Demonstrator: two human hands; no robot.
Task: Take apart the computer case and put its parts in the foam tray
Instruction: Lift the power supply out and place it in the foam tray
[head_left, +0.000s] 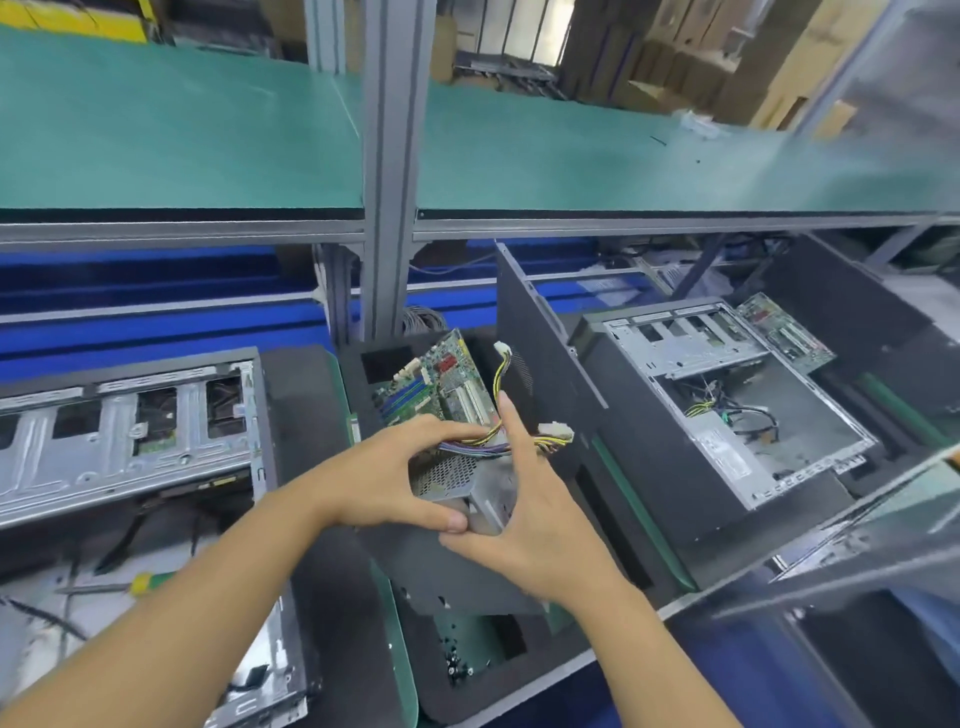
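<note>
A grey metal power supply (457, 486) with a mesh side hangs over the black foam tray (363, 597) at centre. My left hand (387, 475) grips its left side, thumb under it and fingers over the cable bundle (498, 441). My right hand (524, 525) holds its right side, index finger pointing up along the yellow and black wires. A green motherboard (441, 384) stands tilted in the tray just behind. The opened computer case (130, 431) lies at the left with its metal frame exposed.
A second open case (727, 415) with loose wires sits in another foam tray at the right, a black side panel (540, 364) standing beside it. A yellow-green screwdriver (140, 582) lies at the lower left. Small screws (457, 660) lie in a tray pocket. A green shelf (208, 140) overhangs.
</note>
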